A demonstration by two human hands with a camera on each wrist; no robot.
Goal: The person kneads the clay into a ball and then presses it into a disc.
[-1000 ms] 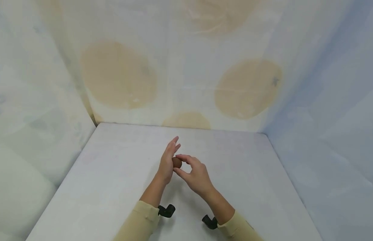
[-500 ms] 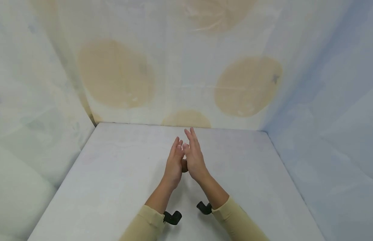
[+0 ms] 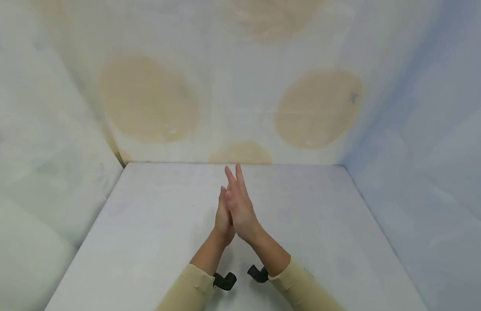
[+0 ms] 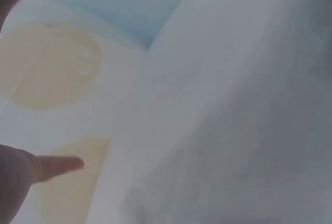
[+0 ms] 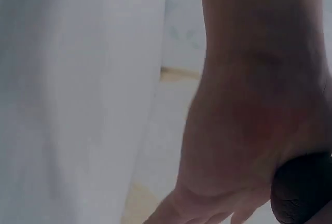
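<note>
Left hand [image 3: 224, 218] and right hand [image 3: 240, 206] lie flat, fingers straight toward 12 o'clock, pressing the small dark brown ball [image 5: 302, 189] between palms. Advise even, light pressure to prevent slipping.

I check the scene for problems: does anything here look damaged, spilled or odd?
Nothing looks spilled or broken. The left hand and right hand are pressed flat together above the table, with a small brown ball between the palms.

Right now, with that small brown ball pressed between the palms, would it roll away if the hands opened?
Probably: the brown ball looks rounded, so it could roll across the flat table. Straight fingers on the right hand and left hand give no curled grip.
</note>
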